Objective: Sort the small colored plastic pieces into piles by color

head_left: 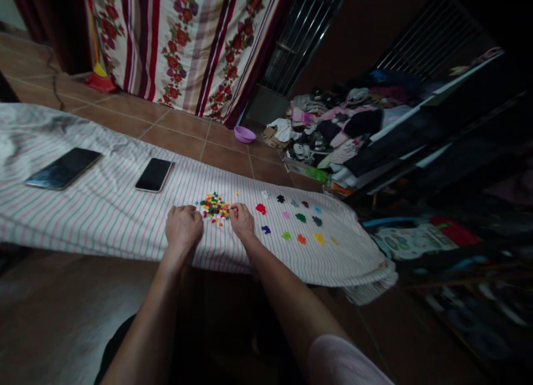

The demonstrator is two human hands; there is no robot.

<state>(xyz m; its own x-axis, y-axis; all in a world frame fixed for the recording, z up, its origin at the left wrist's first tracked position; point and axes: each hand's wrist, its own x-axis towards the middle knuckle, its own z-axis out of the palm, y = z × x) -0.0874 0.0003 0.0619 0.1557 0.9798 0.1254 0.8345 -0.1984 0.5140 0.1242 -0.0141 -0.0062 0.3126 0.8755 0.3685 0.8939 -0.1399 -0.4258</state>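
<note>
A mixed heap of small coloured pieces (214,204), mostly green, yellow, orange and red, lies on the striped cloth (137,224). My left hand (183,225) rests at the heap's left side, its fingers curled in; whatever may be inside them is hidden. At the heap's right edge, my right hand (242,221) has thumb and fingertips pinched together, and anything between them is too small to name. To the right of it are several single-colour clusters, among them a red cluster (260,208), a dark blue cluster (266,229), a green cluster (300,217) and an orange cluster (301,239).
A phone (154,175) and a dark tablet (64,168) lie on the cloth to the left. Beyond, on the tiled floor, sit a purple basin (244,134) and a red broom head (100,82). Clothes are piled (333,124) at the back right.
</note>
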